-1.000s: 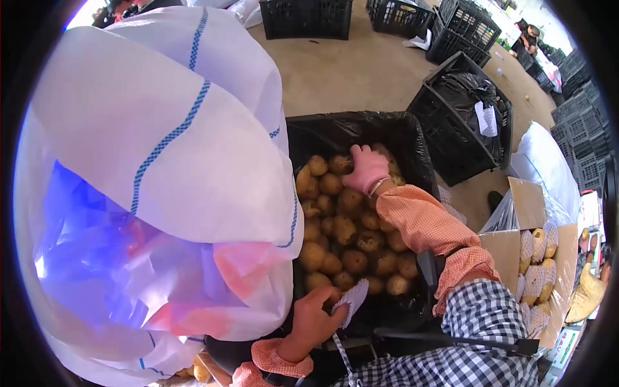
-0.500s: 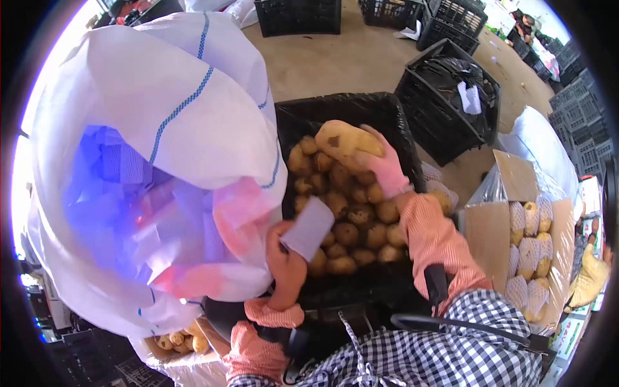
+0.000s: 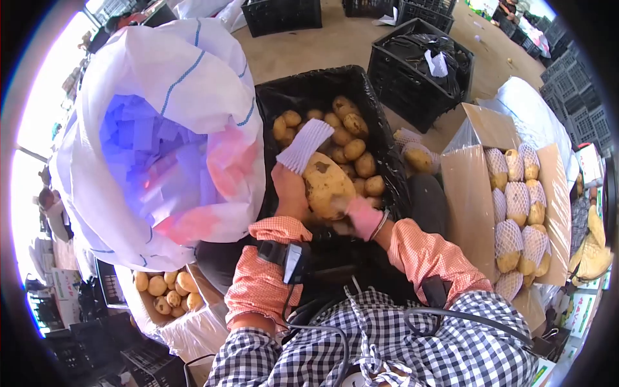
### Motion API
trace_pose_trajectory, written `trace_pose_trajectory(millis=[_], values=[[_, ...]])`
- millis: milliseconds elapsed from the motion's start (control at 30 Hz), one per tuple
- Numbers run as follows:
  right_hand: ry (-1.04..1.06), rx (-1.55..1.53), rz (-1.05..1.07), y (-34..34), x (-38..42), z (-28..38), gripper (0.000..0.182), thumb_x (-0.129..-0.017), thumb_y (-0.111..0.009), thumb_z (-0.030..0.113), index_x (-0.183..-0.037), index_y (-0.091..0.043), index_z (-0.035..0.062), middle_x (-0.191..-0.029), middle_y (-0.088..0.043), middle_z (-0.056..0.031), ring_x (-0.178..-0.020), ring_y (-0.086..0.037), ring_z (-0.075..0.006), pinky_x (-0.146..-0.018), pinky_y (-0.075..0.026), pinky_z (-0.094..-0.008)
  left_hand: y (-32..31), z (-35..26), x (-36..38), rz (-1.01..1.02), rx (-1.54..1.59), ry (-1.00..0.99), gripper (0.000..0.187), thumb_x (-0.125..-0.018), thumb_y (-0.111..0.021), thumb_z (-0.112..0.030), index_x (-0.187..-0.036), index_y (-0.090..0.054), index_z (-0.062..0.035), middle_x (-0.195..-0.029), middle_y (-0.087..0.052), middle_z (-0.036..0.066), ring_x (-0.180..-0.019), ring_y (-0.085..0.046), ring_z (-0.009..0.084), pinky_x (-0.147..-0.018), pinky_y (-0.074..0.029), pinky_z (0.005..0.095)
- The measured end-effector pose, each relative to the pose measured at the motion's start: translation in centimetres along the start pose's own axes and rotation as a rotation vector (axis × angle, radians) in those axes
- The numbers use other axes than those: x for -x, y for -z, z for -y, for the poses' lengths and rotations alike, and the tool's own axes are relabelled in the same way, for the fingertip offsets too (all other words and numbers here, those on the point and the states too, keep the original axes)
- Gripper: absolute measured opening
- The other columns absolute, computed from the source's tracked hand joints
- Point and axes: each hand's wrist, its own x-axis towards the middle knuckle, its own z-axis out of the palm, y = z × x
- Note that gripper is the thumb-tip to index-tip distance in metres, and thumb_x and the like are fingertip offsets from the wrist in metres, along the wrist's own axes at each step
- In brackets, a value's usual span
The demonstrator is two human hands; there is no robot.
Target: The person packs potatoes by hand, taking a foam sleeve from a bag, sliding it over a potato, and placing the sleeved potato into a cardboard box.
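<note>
A white foam net sleeve [image 3: 305,146] stands up from my left hand [image 3: 290,192], whose fingers are closed on it and partly hidden behind it. Against the sleeve's lower end is a large pale potato [image 3: 327,186] with a dark blemish near its top. My right hand [image 3: 365,217], in a pink glove, grips this potato at its lower right; its fingertips are blurred. Both hands are above a black-lined crate [image 3: 267,106] that holds loose brown potatoes [image 3: 354,149].
A white woven sack [image 3: 132,61] of foam sleeves [image 3: 132,129] stands left. To the right, a cardboard box [image 3: 471,200] holds netted potatoes [image 3: 516,203]. Another box of potatoes [image 3: 169,293] is at lower left. A black crate [image 3: 416,87] stands beyond the lined one.
My right hand has brought the large potato down from the crate's far side toward me. My left hand has moved with the sleeve away from the sack, up to the potato.
</note>
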Motion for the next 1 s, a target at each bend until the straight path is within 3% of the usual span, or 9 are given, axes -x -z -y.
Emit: trace_pose_trajectory(millis=[133,267,333,533,667,800,833,900,1000], values=[[-0.011,0.179,0.166,1.0,0.2,-1.5,0.045,-0.077,-0.069,0.026,-0.115,-0.053,0.0096,-0.102,-0.061,-0.0066,-0.091,-0.061,-0.0178,-0.071,-0.051,-0.0325,-0.5,0.4,-1.1,0.2,0.027,-0.075,0.026,-0.088,-0.052,-0.015,-0.104,-0.06,0.003,-0.098,-0.063,0.006,-0.09,-0.058,0.0144,-0.08,-0.045,0.0284],[0.502,-0.363,0.341,-0.2,1.5,0.2,0.08,-0.075,-0.07,0.017,-0.139,-0.025,0.0036,-0.131,-0.043,-0.0162,-0.119,-0.047,-0.0285,-0.098,-0.041,-0.0432,-1.3,-0.1,1.3,0.018,-0.285,-0.313,0.017,-0.085,-0.053,-0.006,-0.098,-0.061,0.0017,-0.1,-0.064,0.009,-0.088,-0.06,0.0165,-0.08,-0.045,0.0266],[0.724,-0.307,0.207,-0.2,0.9,0.0,0.083,-0.071,-0.072,0.009,-0.139,-0.025,0.002,-0.132,-0.043,-0.0159,-0.12,-0.046,-0.0282,-0.1,-0.039,-0.0443,-1.3,-1.5,2.5,0.039,-0.43,-0.827,0.013,-0.08,-0.06,-0.002,-0.093,-0.059,0.0006,-0.099,-0.063,0.009,-0.09,-0.058,0.0159,-0.082,-0.044,0.0262],[1.056,0.332,-0.235,-0.7,0.8,-0.9,0.09,-0.059,-0.082,0.016,-0.134,-0.034,0.0022,-0.123,-0.048,-0.0118,-0.114,-0.048,-0.0207,-0.098,-0.039,-0.032,-2.2,-2.3,7.3,0.318,-0.89,-1.178,0.032,-0.061,-0.062,0.003,-0.093,-0.061,-0.0013,-0.084,-0.057,0.015,-0.078,-0.055,0.0358,-0.069,-0.045,0.0425],[0.929,0.511,-0.46,1.2,0.6,-2.2,0.068,-0.061,-0.078,0.027,-0.119,-0.053,0.0025,-0.114,-0.056,-0.0119,-0.11,-0.052,-0.0209,-0.097,-0.039,-0.031,-0.8,-2.1,7.9,0.443,-1.034,-0.834,0.023,-0.071,-0.059,0.0,-0.094,-0.063,-0.0027,-0.079,-0.059,0.016,-0.071,-0.057,0.0309,-0.066,-0.046,0.0397],[0.789,0.799,-0.382,2.4,3.4,-2.4,0.064,-0.06,-0.077,0.028,-0.117,-0.057,0.0075,-0.114,-0.057,-0.0146,-0.108,-0.054,-0.0282,-0.095,-0.041,-0.0339,1.7,-3.4,5.9,0.627,-0.725,0.091,0.019,-0.078,-0.053,-0.005,-0.093,-0.063,0.0009,-0.089,-0.064,0.012,-0.078,-0.06,0.0261,-0.071,-0.047,0.0391],[0.816,0.882,-0.397,3.0,3.3,-2.6,0.062,-0.06,-0.077,0.027,-0.116,-0.057,0.0088,-0.113,-0.058,-0.0142,-0.108,-0.054,-0.0283,-0.093,-0.042,-0.0336,3.0,-3.3,4.7,0.653,-0.724,0.087,0.019,-0.078,-0.053,-0.005,-0.093,-0.063,0.0009,-0.089,-0.064,0.012,-0.078,-0.06,0.0261,-0.071,-0.047,0.0391],[0.801,0.881,-0.426,3.2,4.3,-1.7,0.061,-0.06,-0.077,0.027,-0.115,-0.058,0.0085,-0.111,-0.059,-0.0143,-0.106,-0.056,-0.0279,-0.092,-0.043,-0.0331,5.0,-2.6,2.7,0.669,0.181,0.548,0.026,-0.082,-0.051,-0.013,-0.098,-0.061,0.004,-0.098,-0.063,0.014,-0.091,-0.06,0.0277,-0.084,-0.046,0.0414],[0.751,0.708,-0.373,4.0,4.0,-1.4,0.052,-0.065,-0.074,0.023,-0.113,-0.059,0.0065,-0.103,-0.062,-0.0134,-0.1,-0.059,-0.0243,-0.089,-0.044,-0.0309,2.3,-5.4,4.1,0.585,0.247,0.565,0.033,-0.087,-0.049,-0.021,-0.106,-0.057,0.0053,-0.107,-0.061,0.018,-0.104,-0.057,0.0293,-0.096,-0.041,0.046]])
